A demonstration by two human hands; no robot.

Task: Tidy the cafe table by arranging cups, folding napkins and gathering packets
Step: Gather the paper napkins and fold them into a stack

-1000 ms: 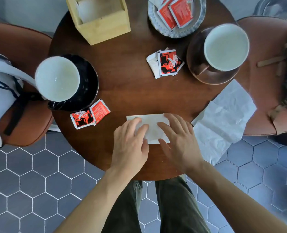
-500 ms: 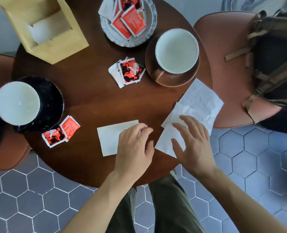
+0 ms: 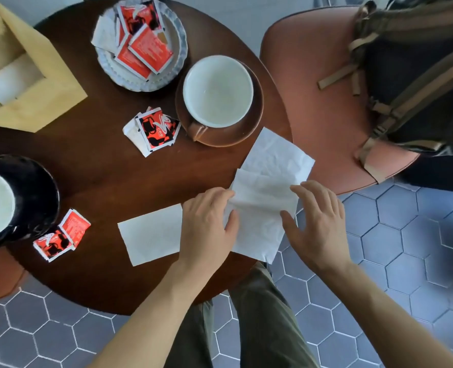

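At table's [image 3: 108, 171] edge, unfolded napkin [image 3: 268, 192] lengthwise toward cup [image 3: 217, 90], open hands flat on it.

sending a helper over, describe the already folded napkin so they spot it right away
On the round wooden table, look at the near edge. The folded napkin lies flat just left of the left hand, a smooth neat rectangle, unlike the larger crumpled napkin overhanging the edge.

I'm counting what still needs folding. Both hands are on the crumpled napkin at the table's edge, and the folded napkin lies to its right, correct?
Not quite. In the head view both the left hand and right hand are on the crumpled napkin at the table's edge, but the folded napkin lies to its left, not its right.
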